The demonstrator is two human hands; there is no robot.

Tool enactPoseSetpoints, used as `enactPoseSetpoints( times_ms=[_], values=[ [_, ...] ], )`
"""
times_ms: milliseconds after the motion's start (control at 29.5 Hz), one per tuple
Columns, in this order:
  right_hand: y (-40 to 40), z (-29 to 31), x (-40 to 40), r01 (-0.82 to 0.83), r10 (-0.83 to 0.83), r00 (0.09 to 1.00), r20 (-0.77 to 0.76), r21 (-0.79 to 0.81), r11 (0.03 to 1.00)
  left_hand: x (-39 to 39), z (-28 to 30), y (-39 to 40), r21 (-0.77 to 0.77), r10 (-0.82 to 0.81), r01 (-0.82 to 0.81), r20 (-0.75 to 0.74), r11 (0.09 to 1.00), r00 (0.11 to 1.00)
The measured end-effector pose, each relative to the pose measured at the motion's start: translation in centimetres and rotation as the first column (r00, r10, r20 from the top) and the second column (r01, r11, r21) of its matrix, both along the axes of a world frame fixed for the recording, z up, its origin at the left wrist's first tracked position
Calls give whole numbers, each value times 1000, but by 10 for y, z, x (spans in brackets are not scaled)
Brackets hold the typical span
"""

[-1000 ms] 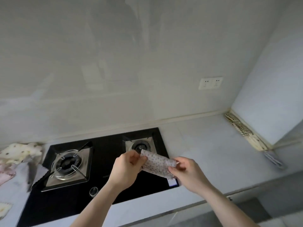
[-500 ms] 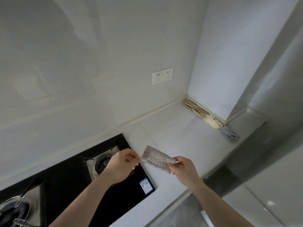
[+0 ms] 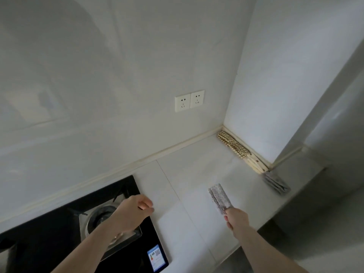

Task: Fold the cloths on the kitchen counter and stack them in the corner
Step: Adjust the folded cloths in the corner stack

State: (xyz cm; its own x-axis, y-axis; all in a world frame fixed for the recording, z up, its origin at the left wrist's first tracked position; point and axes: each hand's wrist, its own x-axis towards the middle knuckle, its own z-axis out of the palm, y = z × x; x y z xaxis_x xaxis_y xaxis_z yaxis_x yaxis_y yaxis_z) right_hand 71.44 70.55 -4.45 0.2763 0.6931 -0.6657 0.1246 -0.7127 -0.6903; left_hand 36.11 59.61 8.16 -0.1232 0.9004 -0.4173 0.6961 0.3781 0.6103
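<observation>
My right hand [image 3: 235, 218] grips one end of a folded white cloth with small dots [image 3: 219, 198], holding it above the pale counter [image 3: 197, 174] with the free end pointing toward the corner. My left hand [image 3: 134, 210] hovers over the right edge of the stove, fingers loosely curled, holding nothing. Along the right wall lie folded cloths in a row: a checked one [image 3: 232, 144] in the corner, a cream one [image 3: 256, 164] beside it, and a grey one [image 3: 275, 183] nearest the counter's edge.
A black gas stove [image 3: 59, 233] with a steel burner [image 3: 102, 215] fills the lower left. A double wall socket [image 3: 189, 101] sits above the counter. The counter's front edge runs diagonally at the lower right, with the floor below it.
My left hand has let go of the dotted cloth and stays over the stove. My right hand alone has carried the cloth to the right, toward the corner. The view has turned right.
</observation>
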Motion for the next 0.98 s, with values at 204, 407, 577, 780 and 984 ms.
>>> enactPoseSetpoints(
  times_ms=[204, 407, 577, 780, 984],
  values=[
    [61, -51, 22, 27, -21, 999, 38, -150, 988, 57, -13, 65, -8, 18, -18, 39, 1000, 999],
    [111, -60, 43, 21, -7, 996, 84, -161, 987, 97, -29, 108, -46, 70, -67, 59, 997, 996],
    [165, -66, 51, 111, -128, 987, -95, -168, 980, 106, -29, 122, -25, 184, -182, 55, 983, 981],
    [232, -55, 44, 33, -60, 984, -170, -158, 987, 105, -32, 115, -54, 245, -242, 38, 969, 969],
    [274, -46, 30, 10, -32, 934, -355, -63, 998, 112, -31, 115, 5, 354, -354, 16, 935, 935]
  ],
)
